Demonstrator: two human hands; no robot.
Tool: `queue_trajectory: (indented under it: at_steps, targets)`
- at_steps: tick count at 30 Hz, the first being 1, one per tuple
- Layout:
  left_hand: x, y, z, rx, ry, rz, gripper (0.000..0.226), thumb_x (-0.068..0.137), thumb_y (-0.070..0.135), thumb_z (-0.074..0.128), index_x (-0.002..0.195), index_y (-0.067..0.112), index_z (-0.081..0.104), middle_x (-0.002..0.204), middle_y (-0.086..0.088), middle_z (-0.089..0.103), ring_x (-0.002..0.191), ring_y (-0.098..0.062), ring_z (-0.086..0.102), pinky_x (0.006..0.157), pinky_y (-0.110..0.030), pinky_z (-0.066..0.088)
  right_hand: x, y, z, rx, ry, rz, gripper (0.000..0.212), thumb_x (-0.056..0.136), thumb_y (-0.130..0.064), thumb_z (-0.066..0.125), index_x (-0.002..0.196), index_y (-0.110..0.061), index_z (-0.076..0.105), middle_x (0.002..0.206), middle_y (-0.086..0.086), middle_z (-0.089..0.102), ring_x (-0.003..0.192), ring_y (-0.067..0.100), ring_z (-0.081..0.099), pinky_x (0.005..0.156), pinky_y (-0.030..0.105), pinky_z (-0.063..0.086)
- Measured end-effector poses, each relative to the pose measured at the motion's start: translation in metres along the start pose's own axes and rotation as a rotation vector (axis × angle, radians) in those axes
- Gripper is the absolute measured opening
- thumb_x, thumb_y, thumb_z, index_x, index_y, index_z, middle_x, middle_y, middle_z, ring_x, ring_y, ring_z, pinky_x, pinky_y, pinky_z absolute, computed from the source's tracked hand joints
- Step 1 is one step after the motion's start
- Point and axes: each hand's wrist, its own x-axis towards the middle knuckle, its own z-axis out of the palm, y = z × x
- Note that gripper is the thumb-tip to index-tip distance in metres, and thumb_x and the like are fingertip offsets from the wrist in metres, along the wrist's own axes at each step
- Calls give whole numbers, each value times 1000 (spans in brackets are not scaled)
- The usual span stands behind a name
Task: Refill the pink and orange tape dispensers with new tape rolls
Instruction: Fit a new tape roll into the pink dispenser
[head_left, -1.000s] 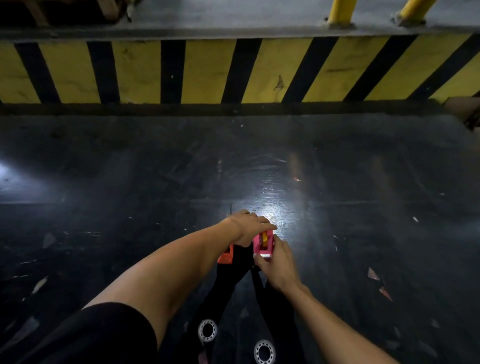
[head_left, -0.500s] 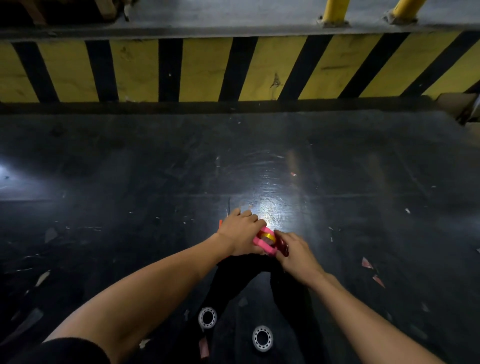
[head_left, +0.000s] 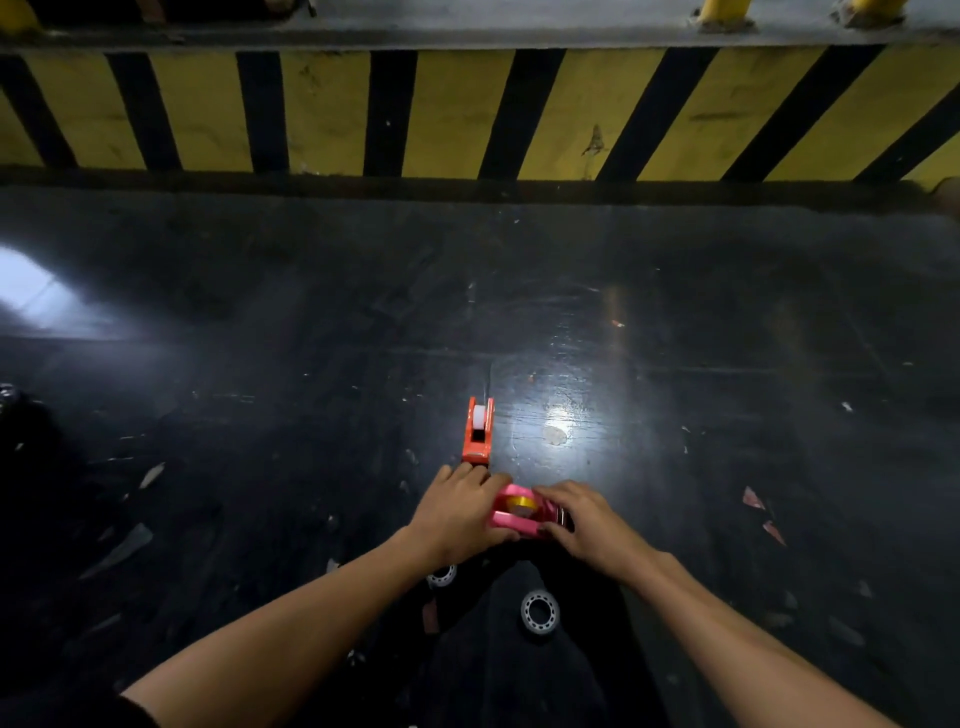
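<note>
Both hands clamped on pink dispenser (head_left: 522, 514), left hand (head_left: 457, 512) steadying, right hand (head_left: 582, 519) seating yellow roll (head_left: 521, 503); orange dispenser (head_left: 479, 431) parked just beyond.

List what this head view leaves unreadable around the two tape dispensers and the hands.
- Pink plastic tape dispenser: both ends covered by the left hand and right hand; whether its yellow roll is seated is unclear.
- Orange plastic tape dispenser: near end hidden behind the left hand's fingers.
- Clear tape roll on the floor: partly hidden by the left wrist.
- Floor scraps: too small and dark to identify.
</note>
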Motion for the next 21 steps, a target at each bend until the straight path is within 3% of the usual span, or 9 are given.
queue_trajectory:
  at_steps: [7, 14, 21]
  targets:
    - [-11, -7, 4, -10, -39, -52, 69, 79, 67, 60, 134, 27, 46, 125, -2, 62, 113, -25, 54, 95, -41, 36, 2, -8, 17, -43, -3, -19, 47, 92, -22, 60, 138, -19, 51, 131, 4, 59, 123, 23, 49, 105, 25, 30]
    - [-12, -9, 8, -14, -33, -105, 67, 76, 67, 63, 128, 26, 49, 124, -1, 63, 111, -25, 54, 93, -40, 37, 9, -29, 21, -204, 166, -53, 36, 87, -39, 61, 122, -30, 64, 114, -5, 65, 111, 20, 51, 94, 36, 42]
    - [-15, -7, 8, -57, -21, -126, 67, 77, 63, 66, 131, 28, 48, 127, 0, 61, 114, -23, 54, 93, -39, 36, 14, -34, 22, -250, 207, -90, 26, 89, -38, 56, 107, -24, 68, 104, -4, 66, 103, 18, 54, 89, 32, 38]
